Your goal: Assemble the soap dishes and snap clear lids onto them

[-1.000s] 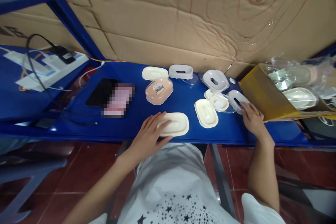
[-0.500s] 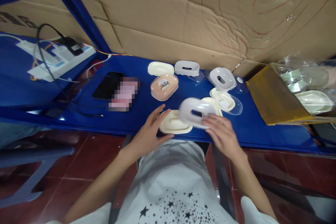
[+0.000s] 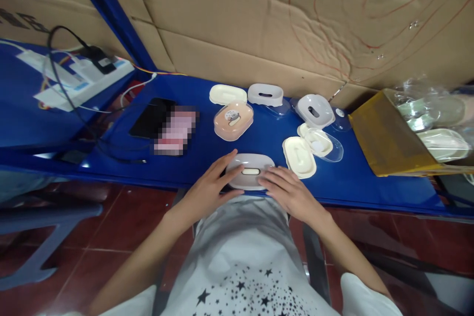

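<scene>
A pale grey oval plastic cover [image 3: 246, 184] with a slot lies at the table's front edge, in front of my body. It sits over a cream base, whose raised middle shows through the slot. My left hand [image 3: 211, 182] grips the left end, thumb along the near side and fingers over the top and far side. At the right end my right hand [image 3: 291, 190] rests its bent fingers on the cover and holds it. Just right of that hand lies a cream oval base [image 3: 300, 160], face up. Whether cover and base are fully joined I cannot tell.
Farther back are a peach oval box [image 3: 235, 128], a cream piece [image 3: 226, 94], two grey covers [image 3: 267, 100] and clear lids. Right stands a carton [image 3: 388, 140] with bagged pieces. Left are a black phone [image 3: 150, 121], cables and a power strip [image 3: 107, 79].
My right hand has brought the grey cover left and down onto the cream base. My left hand stays at the left end, now with fingers over the cover.
</scene>
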The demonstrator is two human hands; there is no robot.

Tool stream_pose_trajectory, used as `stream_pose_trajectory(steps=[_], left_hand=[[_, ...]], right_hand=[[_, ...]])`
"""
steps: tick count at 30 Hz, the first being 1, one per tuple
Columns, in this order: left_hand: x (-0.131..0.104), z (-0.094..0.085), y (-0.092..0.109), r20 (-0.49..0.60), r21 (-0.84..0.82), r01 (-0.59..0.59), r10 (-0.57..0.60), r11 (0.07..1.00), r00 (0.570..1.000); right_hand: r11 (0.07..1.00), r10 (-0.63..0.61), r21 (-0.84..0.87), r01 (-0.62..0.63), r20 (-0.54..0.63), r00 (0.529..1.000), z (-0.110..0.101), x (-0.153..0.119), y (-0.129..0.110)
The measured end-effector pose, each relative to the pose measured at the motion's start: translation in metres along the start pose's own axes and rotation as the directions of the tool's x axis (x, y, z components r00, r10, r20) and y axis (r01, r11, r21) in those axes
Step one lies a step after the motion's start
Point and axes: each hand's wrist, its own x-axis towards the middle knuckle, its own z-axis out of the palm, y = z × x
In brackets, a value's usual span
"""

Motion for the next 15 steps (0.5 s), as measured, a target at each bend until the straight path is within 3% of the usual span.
stream_pose_trajectory(steps=[2,5,7,9,12,15], left_hand=[[-0.001,-0.001,0.001,-0.006,0.007,0.02,-0.02,1.0,1.0],[-0.001,-0.002,0.005,-0.009,0.006,0.037,-0.037,0.999,0.999],[0.0,-0.002,0.007,-0.011,0.001,0.036,-0.036,0.999,0.999],[0.001,-0.002,0.008,-0.01,-0.01,0.056,-0.056,0.998,0.998],[0.001,-0.002,0.008,0.013,-0.044,0.13,-0.13,0.99,0.991],[-0.002,-0.001,0.006,0.006,-0.072,0.149,-0.149,0.986,0.989]], right_hand=[[0.983,0.16,-0.075,-0.166,-0.075,0.984,-0.012,-0.013,0.017],[0.84,0.437,-0.227,-0.492,-0.252,0.863,-0.032,-0.047,0.057],[0.775,0.493,-0.282,-0.566,-0.29,0.82,-0.041,-0.071,0.083],[0.775,0.478,-0.288,-0.563,-0.316,0.819,-0.046,-0.087,0.099],[0.81,0.43,-0.181,-0.557,-0.462,0.776,-0.046,-0.086,0.091],[0.847,0.488,0.113,-0.519,-0.552,0.676,-0.039,-0.058,0.052]])
